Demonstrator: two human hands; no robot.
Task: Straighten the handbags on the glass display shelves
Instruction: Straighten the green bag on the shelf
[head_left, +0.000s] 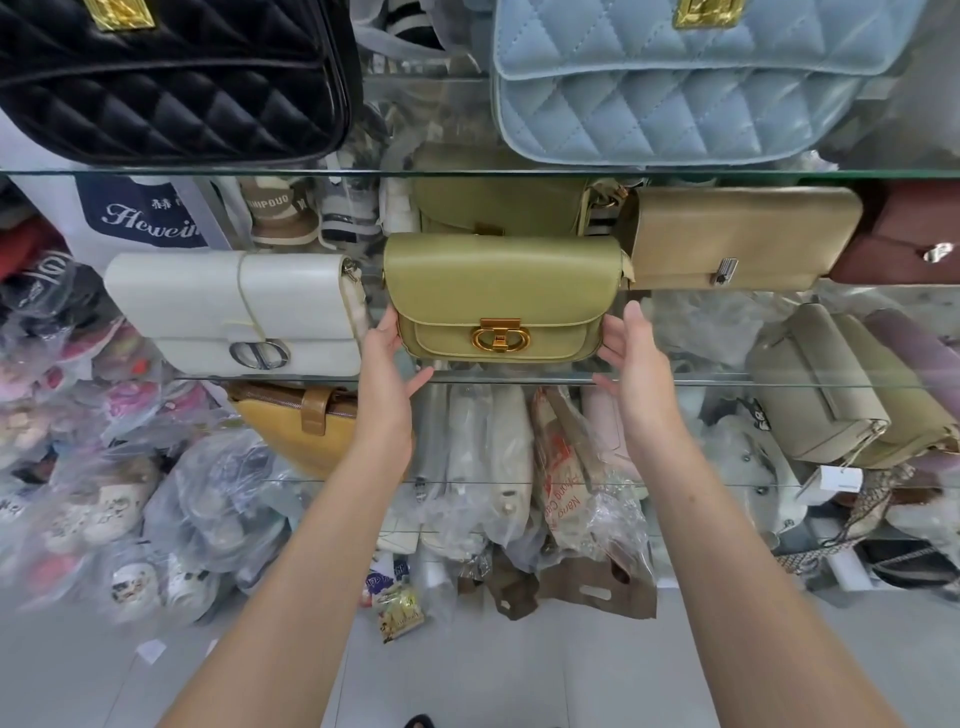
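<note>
In the head view, your left hand (387, 364) and your right hand (631, 364) stand on the two sides of the olive green handbag (498, 291). The fingers of both hands are straight and close together, not curled. The left fingers touch the bag's left edge. For the right fingers, contact cannot be told. The bag stands upright on the middle glass shelf (675, 380), between a white handbag (234, 306) and a tan handbag (737, 239).

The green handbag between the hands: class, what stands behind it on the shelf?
Behind the green handbag stands a second green bag; only its upper part shows. Its lower part is hidden by the front one.
</note>
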